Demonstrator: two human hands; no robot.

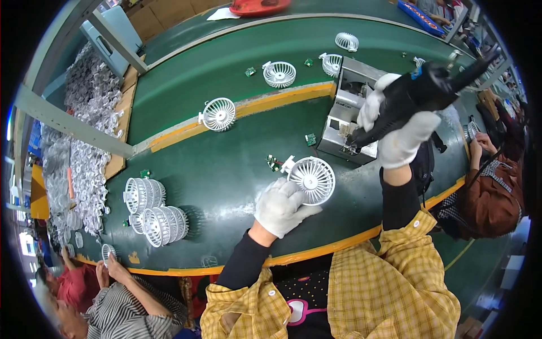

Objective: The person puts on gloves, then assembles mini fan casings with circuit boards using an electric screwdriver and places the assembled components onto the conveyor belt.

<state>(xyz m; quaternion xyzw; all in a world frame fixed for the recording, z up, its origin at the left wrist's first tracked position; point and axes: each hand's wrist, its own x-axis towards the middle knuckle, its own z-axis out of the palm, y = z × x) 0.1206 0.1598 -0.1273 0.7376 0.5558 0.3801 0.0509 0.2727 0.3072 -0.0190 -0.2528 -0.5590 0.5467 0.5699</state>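
My left hand, in a white glove, grips the lower left edge of a round white fan cage just above the green bench. Wires join a small green circuit board to the cage's stem. My right hand, gloved as well, is closed round a black gun-shaped tool. Its narrow nose points down-left at a silver metal box with open compartments; I cannot tell whether the tip touches it. Beside the box lies another small circuit board.
Two stacks of white fan cages stand at left. More cages, such as one cage, lie along the far side. A heap of white parts fills the far left behind a metal post. Other people sit at both ends.
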